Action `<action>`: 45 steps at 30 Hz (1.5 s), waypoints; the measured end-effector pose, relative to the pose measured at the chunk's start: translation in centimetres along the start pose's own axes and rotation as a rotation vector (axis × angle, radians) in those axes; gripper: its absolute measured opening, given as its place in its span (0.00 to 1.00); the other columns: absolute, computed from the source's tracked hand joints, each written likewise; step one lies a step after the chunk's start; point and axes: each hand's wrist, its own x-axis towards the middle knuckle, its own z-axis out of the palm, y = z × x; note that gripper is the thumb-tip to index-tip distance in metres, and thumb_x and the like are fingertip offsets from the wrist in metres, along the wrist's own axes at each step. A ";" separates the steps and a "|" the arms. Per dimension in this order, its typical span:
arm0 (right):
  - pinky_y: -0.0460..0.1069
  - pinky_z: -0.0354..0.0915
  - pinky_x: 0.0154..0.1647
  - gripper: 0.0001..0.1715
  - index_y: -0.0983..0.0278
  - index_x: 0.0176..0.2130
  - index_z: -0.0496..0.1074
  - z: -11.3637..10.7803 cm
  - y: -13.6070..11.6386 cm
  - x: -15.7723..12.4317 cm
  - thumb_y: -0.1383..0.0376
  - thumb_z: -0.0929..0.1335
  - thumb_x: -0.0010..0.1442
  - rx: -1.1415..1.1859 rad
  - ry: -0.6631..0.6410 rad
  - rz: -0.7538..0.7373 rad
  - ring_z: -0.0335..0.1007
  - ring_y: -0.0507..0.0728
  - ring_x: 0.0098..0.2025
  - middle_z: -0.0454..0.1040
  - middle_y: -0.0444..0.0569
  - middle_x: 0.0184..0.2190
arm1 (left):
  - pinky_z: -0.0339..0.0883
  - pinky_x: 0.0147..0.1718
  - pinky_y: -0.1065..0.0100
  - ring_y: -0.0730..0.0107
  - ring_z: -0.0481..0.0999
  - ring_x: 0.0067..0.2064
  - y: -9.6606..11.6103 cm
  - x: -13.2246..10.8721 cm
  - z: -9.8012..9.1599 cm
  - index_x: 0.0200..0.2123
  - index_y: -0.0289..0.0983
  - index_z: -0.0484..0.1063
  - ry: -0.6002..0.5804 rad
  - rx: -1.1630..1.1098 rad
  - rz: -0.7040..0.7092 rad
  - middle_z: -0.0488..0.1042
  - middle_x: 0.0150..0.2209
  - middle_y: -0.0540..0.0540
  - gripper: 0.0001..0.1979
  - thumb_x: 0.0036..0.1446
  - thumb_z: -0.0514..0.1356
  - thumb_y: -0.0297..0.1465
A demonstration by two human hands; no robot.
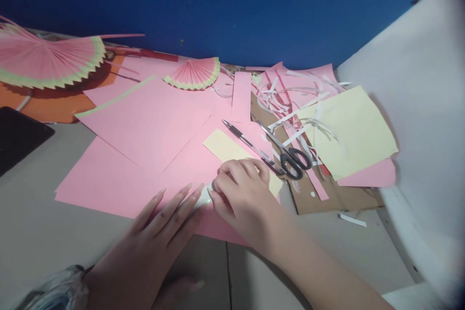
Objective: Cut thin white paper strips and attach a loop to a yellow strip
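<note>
My left hand lies flat on a pink paper sheet, fingers stretched out and pressing it down. My right hand is curled with its fingertips pinched on a small white object that touches my left fingertips; I cannot make out what it is. A pale yellow paper strip lies under and just beyond my right hand. A black and silver pen and black-handled scissors lie right behind my right hand.
Two folded pink and yellow paper fans sit at the back. More pink sheets, a yellow sheet, white paper strips and cardboard cover the table. A black flat object lies left; a white surface rises at the right.
</note>
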 end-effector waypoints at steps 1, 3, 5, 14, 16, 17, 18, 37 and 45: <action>0.54 0.48 0.47 0.08 0.63 0.28 0.66 0.0 0.0 0.0 0.66 0.63 0.58 -0.007 -0.002 0.000 0.59 0.55 0.39 0.69 0.46 0.35 | 0.33 0.61 0.59 0.55 0.50 0.64 0.0 0.0 0.0 0.63 0.33 0.49 0.001 -0.002 0.001 0.51 0.64 0.40 0.39 0.55 0.51 0.49; 0.54 0.49 0.47 0.08 0.63 0.28 0.66 -0.1 -0.1 0.1 0.66 0.63 0.59 -0.019 -0.004 0.002 0.60 0.55 0.39 0.69 0.46 0.35 | 0.32 0.62 0.59 0.56 0.50 0.63 0.0 0.0 0.0 0.63 0.32 0.49 0.012 -0.002 0.011 0.52 0.64 0.39 0.39 0.55 0.51 0.49; 0.54 0.49 0.47 0.08 0.63 0.28 0.67 -0.1 -0.2 0.1 0.66 0.63 0.59 -0.032 -0.001 0.001 0.60 0.55 0.39 0.69 0.46 0.35 | 0.33 0.62 0.59 0.56 0.51 0.63 0.0 0.1 0.0 0.63 0.31 0.49 0.019 0.002 0.009 0.54 0.63 0.39 0.39 0.55 0.51 0.49; 0.54 0.49 0.46 0.09 0.63 0.28 0.67 0.1 0.0 0.0 0.66 0.62 0.60 -0.035 0.020 -0.001 0.60 0.54 0.37 0.69 0.46 0.34 | 0.33 0.61 0.59 0.57 0.52 0.63 0.0 0.2 0.2 0.62 0.31 0.52 0.018 -0.004 0.009 0.55 0.63 0.39 0.38 0.54 0.51 0.50; 0.54 0.49 0.45 0.09 0.63 0.29 0.67 0.2 0.1 -0.1 0.66 0.62 0.60 -0.019 0.006 0.004 0.60 0.55 0.37 0.69 0.46 0.34 | 0.33 0.61 0.59 0.57 0.52 0.63 0.0 0.2 0.2 0.61 0.31 0.53 0.017 -0.005 0.000 0.55 0.63 0.39 0.38 0.54 0.51 0.49; 0.54 0.49 0.45 0.09 0.63 0.29 0.67 0.2 0.1 -0.1 0.66 0.62 0.60 -0.012 0.001 0.009 0.60 0.55 0.37 0.69 0.46 0.34 | 0.33 0.61 0.59 0.57 0.52 0.63 0.0 0.2 0.2 0.61 0.31 0.54 0.020 -0.004 -0.001 0.55 0.63 0.40 0.37 0.55 0.51 0.49; 0.54 0.49 0.45 0.09 0.63 0.29 0.67 0.2 0.1 -0.1 0.66 0.62 0.60 -0.006 -0.004 0.013 0.60 0.55 0.38 0.69 0.46 0.34 | 0.33 0.61 0.59 0.57 0.52 0.63 0.0 0.2 0.2 0.61 0.32 0.54 0.022 -0.003 -0.001 0.55 0.63 0.40 0.37 0.55 0.51 0.49; 0.54 0.51 0.44 0.09 0.64 0.30 0.68 0.5 0.0 0.1 0.67 0.61 0.61 -0.025 -0.008 0.014 0.60 0.55 0.36 0.69 0.47 0.33 | 0.30 0.61 0.57 0.57 0.47 0.64 0.0 0.2 0.3 0.63 0.36 0.49 -0.034 0.011 -0.005 0.48 0.65 0.42 0.36 0.56 0.50 0.48; 0.54 0.49 0.43 0.12 0.64 0.29 0.68 0.1 -0.2 0.2 0.67 0.60 0.62 -0.072 -0.017 0.000 0.59 0.56 0.36 0.69 0.48 0.33 | 0.30 0.61 0.57 0.59 0.47 0.64 0.1 0.1 0.2 0.63 0.37 0.51 -0.020 -0.025 -0.038 0.49 0.65 0.44 0.37 0.56 0.48 0.52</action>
